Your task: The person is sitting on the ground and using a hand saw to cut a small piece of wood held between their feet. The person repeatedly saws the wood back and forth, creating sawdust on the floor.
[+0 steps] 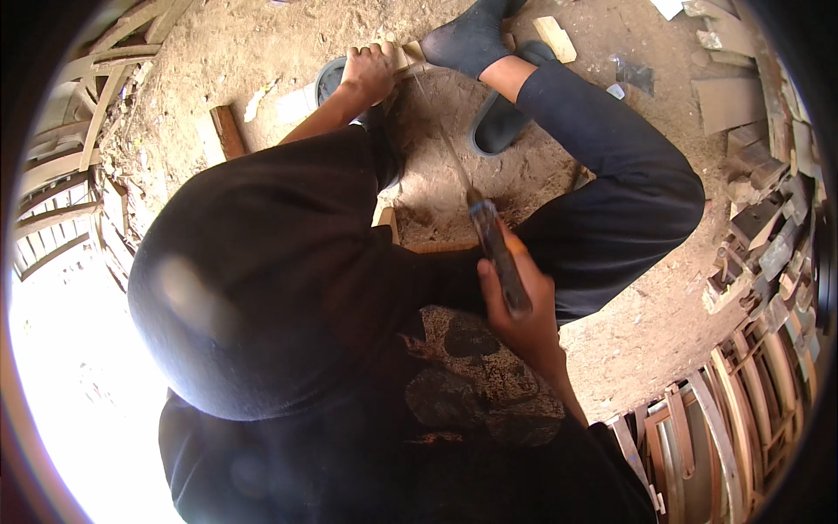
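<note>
My right hand (528, 301) is wrapped round the dark straight handle of a handsaw (455, 157). Its long thin blade, seen nearly edge-on, slants up and left; the teeth are too small to make out. At the blade's far end lies a pale piece of wood (408, 58). Closed over the left part of that wood is my left hand (369, 72), and its fingertips are partly hidden. My foot in a dark sock (465, 42) rests against the wood's right end.
Dark slippers (497, 127) lie on the dirt floor (628, 349) by my feet. A wood block (228, 131) sits to the left, another offcut (555, 39) beyond my foot. Stacked wood scraps (764, 218) line the right side; curved wooden pieces (755, 410) stand at the lower right.
</note>
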Motion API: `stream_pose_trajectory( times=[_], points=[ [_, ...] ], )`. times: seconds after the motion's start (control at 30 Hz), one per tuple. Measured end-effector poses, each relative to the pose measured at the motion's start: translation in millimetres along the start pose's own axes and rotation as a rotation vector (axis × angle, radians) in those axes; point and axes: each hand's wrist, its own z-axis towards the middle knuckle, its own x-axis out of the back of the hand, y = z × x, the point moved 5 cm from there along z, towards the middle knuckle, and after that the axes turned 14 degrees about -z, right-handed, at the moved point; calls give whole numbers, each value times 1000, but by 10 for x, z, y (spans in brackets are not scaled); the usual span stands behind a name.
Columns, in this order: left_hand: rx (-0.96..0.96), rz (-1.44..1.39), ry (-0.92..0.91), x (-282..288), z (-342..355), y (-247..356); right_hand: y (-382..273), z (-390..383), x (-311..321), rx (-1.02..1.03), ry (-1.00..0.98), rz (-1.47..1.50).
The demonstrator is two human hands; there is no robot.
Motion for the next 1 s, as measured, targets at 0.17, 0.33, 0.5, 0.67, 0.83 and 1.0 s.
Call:
stream_pose_trajectory(
  times=[0.17,0.33,0.5,0.67,0.83,1.0],
  points=[
    [6,-21,11,51,26,33,188,-273,104,172,199,-23],
    [6,-2,4,78,-28,39,142,55,19,28,49,104],
    [6,-9,-2,62,19,-16,203,-331,100,150,184,-1],
    [-47,-237,112,64,-54,-15,49,124,-38,0,-7,-45],
    [-146,-403,356,90,-115,-267,111,-244,116,238,183,-21],
    [-86,-439,272,206,-198,-124,117,163,-106,72,45,30]
  ],
)
